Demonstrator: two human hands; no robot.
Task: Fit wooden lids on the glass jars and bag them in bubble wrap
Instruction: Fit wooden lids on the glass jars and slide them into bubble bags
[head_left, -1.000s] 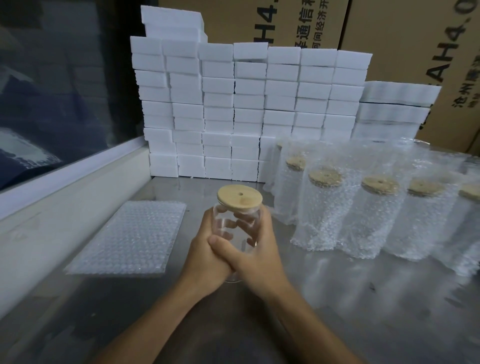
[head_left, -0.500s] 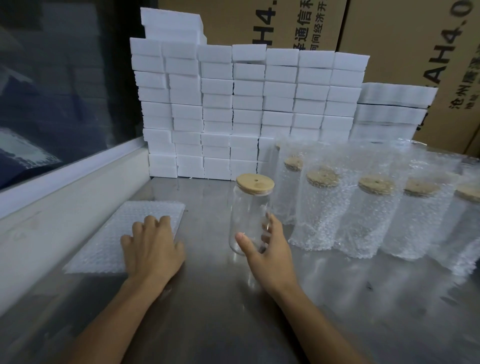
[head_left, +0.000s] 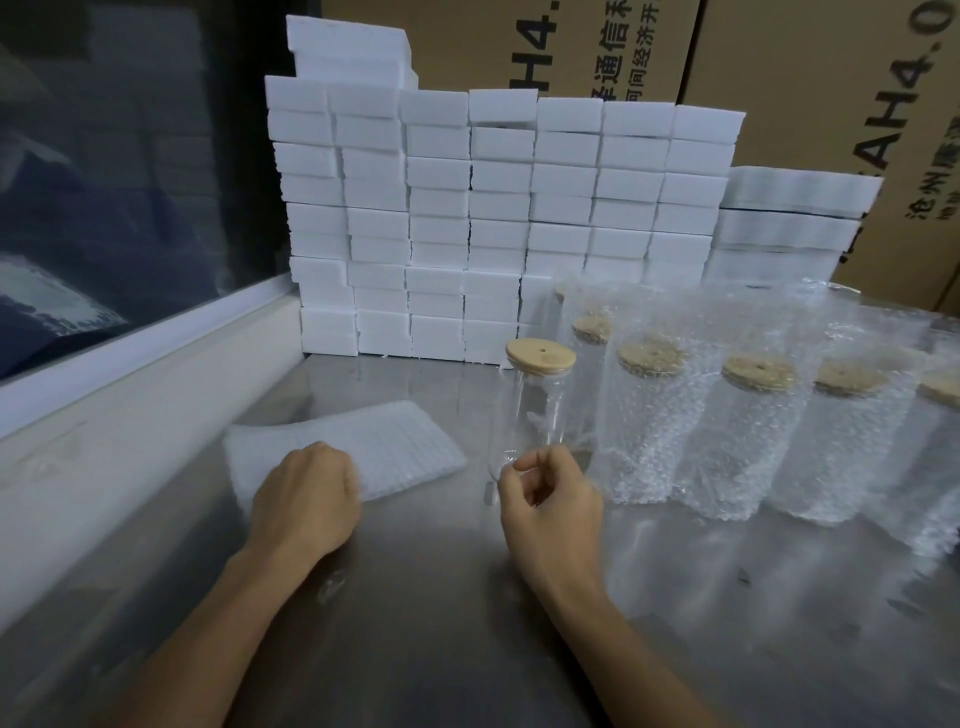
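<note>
Clear lidded jar (head_left: 532, 415) stands upright between flat bubble-wrap bags (head_left: 374, 441) and bagged jars (head_left: 748, 431)

Packing warehouse: stacked cartons (head_left: 810, 104), foam blocks (head_left: 498, 218), steel bench (head_left: 415, 597).

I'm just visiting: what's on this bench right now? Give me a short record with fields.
unwrapped jar: clear glass jar, upright, wooden lid fitted
left hand: left hand grips the edge of the bubble wrap stack
right hand: right hand near the jar's base, fingers curled, contact unclear
finished: row of wrapped jars, lids on
behind: white foam blocks, cardboard boxes
surface: metal table
</note>
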